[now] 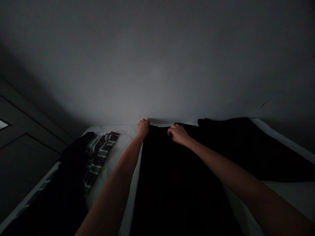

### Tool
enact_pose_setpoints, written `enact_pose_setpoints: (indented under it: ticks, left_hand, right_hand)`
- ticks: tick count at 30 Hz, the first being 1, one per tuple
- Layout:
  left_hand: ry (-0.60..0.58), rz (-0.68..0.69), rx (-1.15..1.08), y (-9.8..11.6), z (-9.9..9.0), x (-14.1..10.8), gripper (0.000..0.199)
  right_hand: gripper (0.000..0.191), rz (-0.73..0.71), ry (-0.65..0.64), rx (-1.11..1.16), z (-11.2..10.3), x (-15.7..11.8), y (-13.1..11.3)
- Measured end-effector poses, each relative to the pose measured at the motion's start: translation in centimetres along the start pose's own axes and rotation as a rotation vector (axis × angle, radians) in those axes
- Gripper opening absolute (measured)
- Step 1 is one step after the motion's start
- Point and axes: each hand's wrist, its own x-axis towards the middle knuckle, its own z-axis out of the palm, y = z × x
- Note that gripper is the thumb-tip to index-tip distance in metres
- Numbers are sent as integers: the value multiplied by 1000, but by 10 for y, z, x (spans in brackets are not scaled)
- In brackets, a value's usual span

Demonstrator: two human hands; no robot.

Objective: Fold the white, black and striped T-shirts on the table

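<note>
My left hand (143, 127) pinches the far corner of a long black cloth garment (177, 183) on the white, grey-veined surface (126, 132); my right hand (179, 133) curls at its edge, grip unclear. Uneven pulling could skew it.

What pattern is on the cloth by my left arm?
Striped cloth: green and whitish on dark; head view.

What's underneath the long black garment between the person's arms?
Pale marbled surface shows just past the left edge of the black garment; whatever lies directly beneath is covered and cannot be seen.
</note>
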Motion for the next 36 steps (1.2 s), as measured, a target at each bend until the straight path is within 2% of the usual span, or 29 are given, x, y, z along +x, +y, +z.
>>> enact_pose_setpoints:
  ticks: [2,6,10,13,15,17,19,22,25,28,32,34,36]
  left_hand:
    - [53,1,25,9,-2,-11,27]
    - [128,96,53,26,2,-44,28]
    - [46,254,46,23,13,-75,39]
    - [4,281,106,19,13,-85,45]
    - [3,250,138,26,9,-88,47]
    - [33,244,139,40,6,-91,50]
    - [56,311,104,58,5,-97,52]
    - [-50,446,53,81,8,-108,51]
    - [-165,438,73,101,8,-110,49]
    - [-165,360,81,139,0,-100,42]
    - [-194,298,-87,225,-7,-85,32]
    - [-220,247,-130,269,-4,-82,36]
    - [-221,167,-128,304,5,-81,42]
  right_hand:
    - [31,-66,26,-5,5,-10,-17]
    - [49,-205,-74,46,22,-38,-39]
    - [45,-297,-149,117,26,-73,-32]
    - [42,-333,-158,234,18,-104,-23]
    - [40,-279,-132,270,11,-129,-21]
    - [40,-163,-89,268,5,-159,-22]
    - [41,-4,-22,268,0,-196,-27]
    - [40,243,106,282,-5,-255,-40]
    - [44,438,186,300,-5,-306,-61]
    - [47,582,194,363,-2,-333,-84]
    - [45,720,154,366,-4,-341,-105]
    - [41,758,132,335,-8,-339,-109]
    - [36,787,96,308,-12,-336,-109]
